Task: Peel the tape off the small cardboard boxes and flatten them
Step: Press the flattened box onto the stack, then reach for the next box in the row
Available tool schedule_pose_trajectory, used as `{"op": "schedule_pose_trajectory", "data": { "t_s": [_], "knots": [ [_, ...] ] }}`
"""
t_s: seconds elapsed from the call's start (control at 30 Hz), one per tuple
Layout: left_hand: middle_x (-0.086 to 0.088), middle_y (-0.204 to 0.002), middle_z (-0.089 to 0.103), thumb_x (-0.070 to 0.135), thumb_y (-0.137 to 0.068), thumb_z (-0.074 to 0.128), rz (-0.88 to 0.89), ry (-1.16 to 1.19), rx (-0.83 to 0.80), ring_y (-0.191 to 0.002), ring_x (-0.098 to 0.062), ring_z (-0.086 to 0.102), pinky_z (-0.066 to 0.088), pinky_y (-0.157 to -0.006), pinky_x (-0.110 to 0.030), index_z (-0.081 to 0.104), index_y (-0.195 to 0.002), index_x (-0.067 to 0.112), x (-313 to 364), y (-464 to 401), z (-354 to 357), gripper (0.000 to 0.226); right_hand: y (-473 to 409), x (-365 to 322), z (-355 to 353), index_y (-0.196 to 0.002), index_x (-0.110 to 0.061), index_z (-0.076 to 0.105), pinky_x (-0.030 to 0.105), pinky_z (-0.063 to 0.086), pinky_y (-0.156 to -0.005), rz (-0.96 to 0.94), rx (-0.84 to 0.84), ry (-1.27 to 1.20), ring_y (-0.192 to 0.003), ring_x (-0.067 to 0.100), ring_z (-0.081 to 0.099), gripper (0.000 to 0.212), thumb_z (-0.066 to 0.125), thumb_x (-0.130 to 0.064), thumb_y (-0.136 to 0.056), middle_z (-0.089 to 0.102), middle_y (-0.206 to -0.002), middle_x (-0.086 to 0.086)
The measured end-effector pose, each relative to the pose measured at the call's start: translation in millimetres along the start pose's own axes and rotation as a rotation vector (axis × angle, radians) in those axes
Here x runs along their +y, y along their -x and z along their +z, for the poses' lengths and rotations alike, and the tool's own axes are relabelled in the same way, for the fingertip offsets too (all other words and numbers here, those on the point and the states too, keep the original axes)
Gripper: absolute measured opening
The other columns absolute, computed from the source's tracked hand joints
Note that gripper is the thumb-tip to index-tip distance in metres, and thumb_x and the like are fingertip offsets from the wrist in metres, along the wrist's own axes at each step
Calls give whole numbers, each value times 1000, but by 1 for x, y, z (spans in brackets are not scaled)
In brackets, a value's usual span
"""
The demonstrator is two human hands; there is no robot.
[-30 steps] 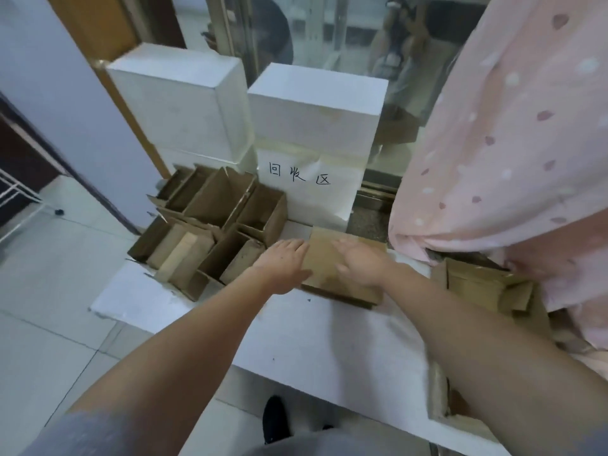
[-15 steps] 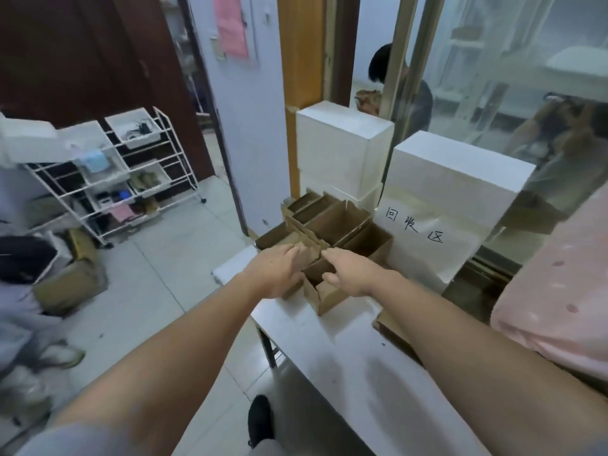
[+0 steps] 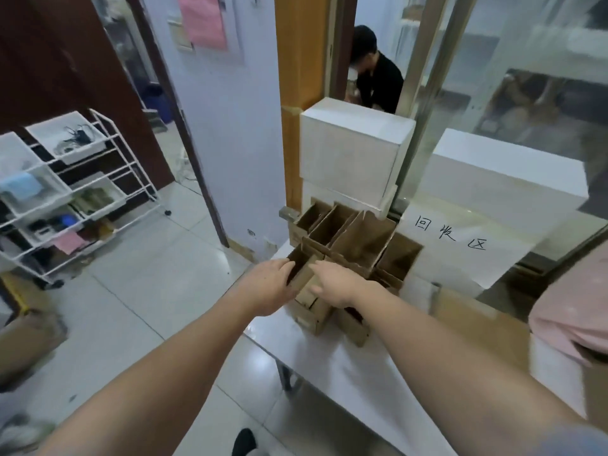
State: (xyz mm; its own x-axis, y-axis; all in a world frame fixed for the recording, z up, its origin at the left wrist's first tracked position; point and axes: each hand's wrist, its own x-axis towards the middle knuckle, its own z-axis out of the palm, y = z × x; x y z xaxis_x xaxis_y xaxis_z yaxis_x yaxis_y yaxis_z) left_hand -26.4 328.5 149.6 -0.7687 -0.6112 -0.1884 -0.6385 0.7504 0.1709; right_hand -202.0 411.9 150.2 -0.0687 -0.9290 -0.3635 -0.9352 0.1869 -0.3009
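Both hands close on one small box at the pile's 7 o'clock corner on the bench: left hand grips its side, right hand holds its top. Seemingly picking the next box; next, lift it clear and find the tape

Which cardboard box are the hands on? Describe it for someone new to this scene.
On the white table, open brown boxes cluster below the handwritten sign. It is the small cardboard box at the cluster's front left, the only one between the left hand and right hand.

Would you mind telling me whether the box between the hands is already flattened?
Not yet. The box still stands open with a dark hollow showing, the left hand and right hand touching its sides.
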Motion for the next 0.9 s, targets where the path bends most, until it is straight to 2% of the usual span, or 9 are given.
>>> {"op": "schedule_pose_trajectory", "data": {
  "t_s": [0.17,0.3,0.53,0.67,0.8,0.9],
  "knots": [
    [-2,-144,55,47,-104,53,120,-5,-98,-128,-20,53,46,-108,-36,48,-147,20,-57,-22,2,51,-33,-25,18,-160,-16,28,43,25,-123,187,9,-71,-151,27,28,64,49,-40,-104,28,-165,6],
    [-2,-138,57,46,-103,54,200,17,-137,-125,-22,56,48,-105,-36,49,-144,19,-77,-44,7,49,-48,-36,29,-156,-16,35,43,33,-120,270,26,-131,-147,28,34,60,51,-40,-103,36,-161,8],
    [-6,-153,48,49,-106,47,237,11,-173,-137,-26,49,41,-113,-41,43,-151,17,-93,-83,20,56,-75,-31,37,-157,-18,33,39,31,-119,366,22,-202,-149,25,33,59,50,-37,-104,34,-163,6],
    [-5,-164,36,51,-108,43,192,53,-201,-148,-26,38,33,-120,-41,31,-160,15,-100,-94,31,65,-84,-31,43,-157,-17,32,41,33,-119,432,15,-264,-148,27,35,58,49,-35,-105,33,-163,7],
    [-7,-166,32,49,-109,42,155,141,-228,-150,-27,35,32,-121,-40,25,-163,14,-103,-103,44,66,-96,-36,53,-149,-13,43,40,42,-109,520,57,-316,-135,28,46,50,50,-34,-104,49,-148,10],
    [-8,-158,43,42,-109,44,171,225,-241,-139,-28,45,39,-115,-41,27,-161,16,-104,-112,54,61,-105,-40,66,-138,-12,52,39,42,-107,627,82,-316,-132,26,45,44,48,-36,-101,58,-132,7]
  ]
}}
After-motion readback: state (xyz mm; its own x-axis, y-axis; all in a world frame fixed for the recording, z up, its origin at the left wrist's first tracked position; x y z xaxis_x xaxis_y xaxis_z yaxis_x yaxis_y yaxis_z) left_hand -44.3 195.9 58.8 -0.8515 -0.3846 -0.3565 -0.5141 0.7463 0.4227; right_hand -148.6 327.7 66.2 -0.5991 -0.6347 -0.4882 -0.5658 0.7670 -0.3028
